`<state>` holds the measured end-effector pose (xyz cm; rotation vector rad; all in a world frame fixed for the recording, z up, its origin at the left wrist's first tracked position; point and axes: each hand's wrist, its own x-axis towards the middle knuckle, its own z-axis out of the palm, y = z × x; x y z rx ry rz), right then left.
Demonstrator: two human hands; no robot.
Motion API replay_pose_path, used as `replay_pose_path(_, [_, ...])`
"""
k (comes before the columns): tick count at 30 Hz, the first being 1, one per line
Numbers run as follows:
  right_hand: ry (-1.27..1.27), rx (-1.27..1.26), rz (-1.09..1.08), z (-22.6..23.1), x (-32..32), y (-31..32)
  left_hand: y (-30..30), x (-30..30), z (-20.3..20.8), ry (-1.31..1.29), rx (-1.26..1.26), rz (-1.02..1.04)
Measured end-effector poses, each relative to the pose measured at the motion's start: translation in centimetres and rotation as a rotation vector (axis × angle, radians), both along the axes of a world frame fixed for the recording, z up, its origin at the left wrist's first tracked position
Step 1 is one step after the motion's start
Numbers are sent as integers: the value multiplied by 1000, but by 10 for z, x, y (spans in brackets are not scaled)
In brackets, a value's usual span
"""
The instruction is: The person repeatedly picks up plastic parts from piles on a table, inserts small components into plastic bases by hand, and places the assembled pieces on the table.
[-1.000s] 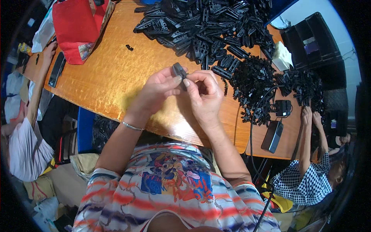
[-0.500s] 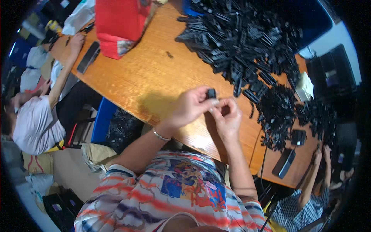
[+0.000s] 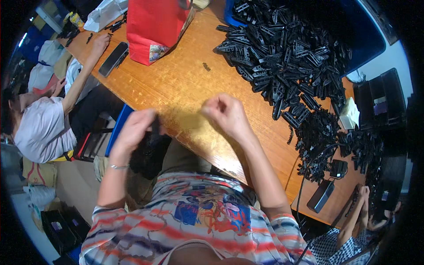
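Observation:
My left hand (image 3: 134,129) is over the table's near edge, above the blue bin (image 3: 118,131) of dark parts. Motion smears its fingers, and a dark blur beside the fingertips cannot be told apart from the dark background. My right hand (image 3: 226,115) hovers over the wooden table (image 3: 185,95), fingers curled in and thumb close to them; anything inside is hidden. Beyond it to the right lies a big heap of long black slotted plastic pieces (image 3: 282,57). A smaller heap of fine black parts (image 3: 316,141) sits nearer on the right.
A red bag (image 3: 152,31) stands at the far left, with a phone (image 3: 113,58) beside it. One small black piece (image 3: 206,66) lies mid-table. A cable runs past a black box (image 3: 321,196) on the right. Other people sit left (image 3: 44,128) and lower right (image 3: 353,240).
My hands were together over the table around a small black part. They have parted: the left has swung left past the edge, the right has shifted slightly left. The black part no longer shows clearly.

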<state>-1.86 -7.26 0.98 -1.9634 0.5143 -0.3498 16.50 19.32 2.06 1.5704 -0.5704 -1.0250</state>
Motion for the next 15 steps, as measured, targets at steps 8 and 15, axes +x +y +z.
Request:
replay_pose_path(8, [61, -639, -292, -56, 144, -45, 87, 42, -27, -605, 69, 402])
replay_pose_path(15, [7, -534, -85, -55, 79, -34, -70, 25, 74, -882, -420, 420])
